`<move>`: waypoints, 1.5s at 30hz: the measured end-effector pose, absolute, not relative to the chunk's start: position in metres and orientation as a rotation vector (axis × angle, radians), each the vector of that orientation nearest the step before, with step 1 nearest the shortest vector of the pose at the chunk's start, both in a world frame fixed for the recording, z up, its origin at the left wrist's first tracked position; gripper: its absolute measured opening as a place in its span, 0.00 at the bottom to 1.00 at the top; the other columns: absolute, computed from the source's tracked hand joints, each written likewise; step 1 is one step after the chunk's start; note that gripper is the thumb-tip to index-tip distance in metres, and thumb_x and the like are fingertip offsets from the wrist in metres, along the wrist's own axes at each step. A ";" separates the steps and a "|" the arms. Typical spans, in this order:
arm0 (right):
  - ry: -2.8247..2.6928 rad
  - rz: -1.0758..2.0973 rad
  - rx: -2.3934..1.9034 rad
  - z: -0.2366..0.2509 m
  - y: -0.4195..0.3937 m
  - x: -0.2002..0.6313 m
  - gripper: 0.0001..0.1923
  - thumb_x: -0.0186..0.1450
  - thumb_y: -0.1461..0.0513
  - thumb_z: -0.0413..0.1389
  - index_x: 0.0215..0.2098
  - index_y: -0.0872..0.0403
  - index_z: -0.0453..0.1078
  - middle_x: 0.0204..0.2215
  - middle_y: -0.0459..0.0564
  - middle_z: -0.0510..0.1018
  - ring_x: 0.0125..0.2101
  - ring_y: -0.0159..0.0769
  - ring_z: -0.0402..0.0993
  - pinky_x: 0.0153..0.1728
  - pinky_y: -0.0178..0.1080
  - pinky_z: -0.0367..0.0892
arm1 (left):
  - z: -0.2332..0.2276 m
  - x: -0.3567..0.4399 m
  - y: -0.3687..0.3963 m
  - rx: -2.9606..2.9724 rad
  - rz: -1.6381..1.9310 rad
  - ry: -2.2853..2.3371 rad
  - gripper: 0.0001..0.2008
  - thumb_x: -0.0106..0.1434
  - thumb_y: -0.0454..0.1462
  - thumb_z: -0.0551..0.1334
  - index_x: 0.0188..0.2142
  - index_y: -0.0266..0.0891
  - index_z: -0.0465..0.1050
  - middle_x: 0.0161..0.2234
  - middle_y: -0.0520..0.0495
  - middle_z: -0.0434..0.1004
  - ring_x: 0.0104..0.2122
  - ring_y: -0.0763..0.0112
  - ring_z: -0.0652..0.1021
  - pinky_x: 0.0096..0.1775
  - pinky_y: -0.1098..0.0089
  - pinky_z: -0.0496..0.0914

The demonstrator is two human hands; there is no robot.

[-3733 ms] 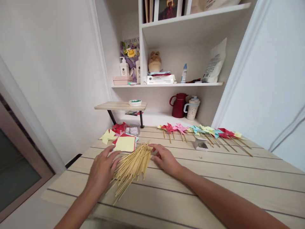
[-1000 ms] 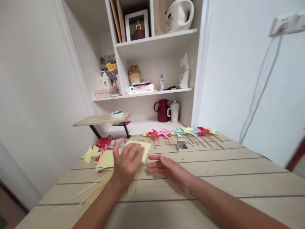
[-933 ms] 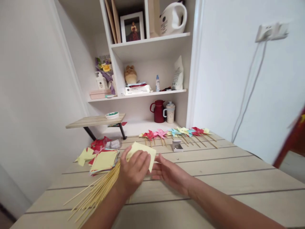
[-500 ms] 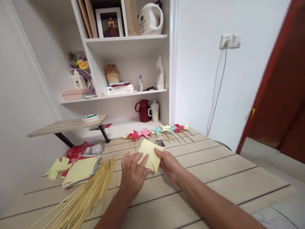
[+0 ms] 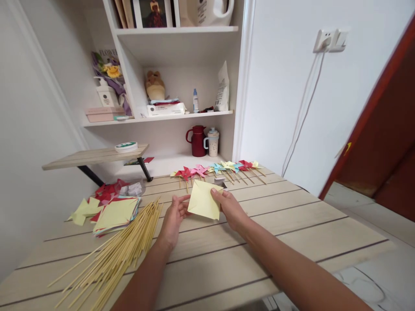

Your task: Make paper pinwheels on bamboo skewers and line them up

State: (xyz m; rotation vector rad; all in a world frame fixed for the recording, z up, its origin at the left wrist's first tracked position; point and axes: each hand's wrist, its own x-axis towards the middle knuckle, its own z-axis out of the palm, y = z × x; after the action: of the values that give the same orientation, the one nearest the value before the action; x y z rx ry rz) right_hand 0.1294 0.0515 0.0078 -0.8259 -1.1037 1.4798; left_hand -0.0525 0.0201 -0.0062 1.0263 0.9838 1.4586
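Observation:
A yellow paper square (image 5: 203,201) with cuts running in from its corners is raised over the tabletop. My right hand (image 5: 231,208) pinches it at the right edge, thumb on the front face and the other fingers behind. Beside the left edge is my left hand (image 5: 174,216), fingers apart, with the fingertips at or just behind the paper; whether they touch it I cannot tell. Finished paper pinwheels (image 5: 199,169) on sticks lie in a row beyond the hands. Behind the square, partly hidden, stands a small open box (image 5: 221,182).
Thin wooden sticks (image 5: 129,244) are heaped at the left. Near them lie a stack of coloured paper squares (image 5: 118,212), cut yellow paper (image 5: 84,210) and a clear tray (image 5: 133,188). A small raised shelf (image 5: 94,155) stands behind. A red jug (image 5: 198,142) and a cup (image 5: 212,143) are farther back.
My left hand has moved left off the front of the paper and its fingers have spread. The paper's folded corner now lies flatter, and the square has turned. My right hand keeps its pinch.

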 end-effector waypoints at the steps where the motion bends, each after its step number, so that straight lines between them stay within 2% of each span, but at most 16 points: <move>1: -1.116 1.468 -0.827 0.008 0.051 0.130 0.21 0.60 0.48 0.62 0.38 0.57 0.76 0.32 0.55 0.83 0.29 0.39 0.78 0.30 0.37 0.70 | -0.006 -0.052 0.019 1.043 1.444 0.980 0.34 0.60 0.62 0.54 0.46 0.35 0.76 0.39 0.38 0.82 0.39 0.60 0.80 0.43 0.62 0.70; 6: -1.166 1.448 -0.829 0.008 0.049 0.132 0.23 0.59 0.45 0.62 0.36 0.57 0.77 0.31 0.54 0.83 0.29 0.39 0.77 0.30 0.36 0.70 | -0.006 -0.053 0.017 1.058 1.461 0.987 0.33 0.60 0.62 0.54 0.37 0.34 0.79 0.38 0.37 0.83 0.39 0.59 0.80 0.43 0.63 0.71; 8: -1.178 1.464 -0.816 0.006 0.047 0.130 0.24 0.58 0.45 0.62 0.36 0.57 0.77 0.29 0.54 0.83 0.28 0.39 0.77 0.29 0.37 0.70 | -0.006 -0.053 0.016 1.064 1.466 0.972 0.32 0.60 0.61 0.56 0.39 0.34 0.79 0.39 0.37 0.83 0.39 0.59 0.81 0.43 0.63 0.71; 13: -1.202 1.515 -0.802 0.001 0.041 0.123 0.25 0.56 0.44 0.63 0.36 0.58 0.77 0.27 0.53 0.82 0.27 0.38 0.76 0.27 0.36 0.68 | -0.007 -0.050 0.012 1.086 1.373 0.894 0.24 0.56 0.50 0.69 0.46 0.35 0.78 0.41 0.39 0.83 0.41 0.58 0.81 0.45 0.63 0.71; 17: -1.259 1.532 -0.777 0.003 0.036 0.122 0.26 0.57 0.44 0.62 0.35 0.59 0.76 0.27 0.54 0.81 0.26 0.36 0.74 0.27 0.35 0.66 | -0.010 -0.048 0.012 1.043 1.344 0.926 0.23 0.52 0.46 0.72 0.44 0.34 0.79 0.36 0.40 0.84 0.37 0.57 0.82 0.43 0.62 0.73; 24: -1.233 1.513 -0.794 0.006 0.034 0.124 0.22 0.55 0.47 0.66 0.35 0.57 0.74 0.28 0.51 0.81 0.27 0.37 0.74 0.28 0.36 0.66 | -0.008 -0.050 0.014 0.990 1.502 1.030 0.21 0.49 0.45 0.73 0.39 0.34 0.81 0.33 0.41 0.84 0.36 0.59 0.81 0.41 0.64 0.73; 28: -1.116 1.601 -0.778 0.005 0.038 0.125 0.20 0.60 0.45 0.60 0.33 0.54 0.73 0.28 0.49 0.81 0.26 0.35 0.74 0.31 0.36 0.68 | -0.012 -0.051 0.017 0.964 1.575 1.090 0.21 0.50 0.47 0.72 0.37 0.34 0.81 0.32 0.42 0.84 0.35 0.60 0.81 0.40 0.65 0.73; 31: -1.080 1.663 -0.754 0.006 0.039 0.126 0.20 0.65 0.47 0.55 0.32 0.54 0.73 0.26 0.50 0.80 0.23 0.33 0.73 0.29 0.36 0.68 | -0.017 -0.054 0.022 0.907 1.651 1.141 0.19 0.49 0.47 0.72 0.34 0.34 0.80 0.30 0.44 0.83 0.34 0.61 0.81 0.40 0.65 0.73; 35: -1.062 1.695 -0.752 0.007 0.040 0.129 0.23 0.68 0.46 0.49 0.36 0.55 0.74 0.28 0.52 0.81 0.23 0.33 0.75 0.30 0.37 0.70 | -0.019 -0.059 0.027 0.796 1.764 1.128 0.19 0.48 0.47 0.73 0.34 0.35 0.79 0.29 0.46 0.83 0.33 0.63 0.81 0.39 0.65 0.73; 40: -1.167 1.744 -0.738 0.002 0.038 0.127 0.21 0.65 0.45 0.55 0.37 0.54 0.74 0.32 0.52 0.82 0.29 0.35 0.77 0.36 0.39 0.71 | -0.016 -0.060 0.026 0.723 1.823 1.126 0.20 0.45 0.47 0.74 0.33 0.34 0.79 0.27 0.46 0.81 0.30 0.65 0.81 0.36 0.67 0.73; 45: -1.214 1.756 -0.752 0.000 0.033 0.122 0.16 0.57 0.50 0.65 0.35 0.53 0.73 0.31 0.48 0.80 0.30 0.35 0.76 0.38 0.39 0.69 | -0.014 -0.057 0.023 0.728 1.827 1.104 0.20 0.46 0.46 0.74 0.33 0.34 0.78 0.28 0.46 0.81 0.27 0.67 0.80 0.33 0.68 0.73</move>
State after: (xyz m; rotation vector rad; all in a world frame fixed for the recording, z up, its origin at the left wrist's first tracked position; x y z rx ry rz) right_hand 0.1223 0.0334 -0.0004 -0.7524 -1.2143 1.7555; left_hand -0.0568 0.0231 -0.0144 0.7282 1.1043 1.8265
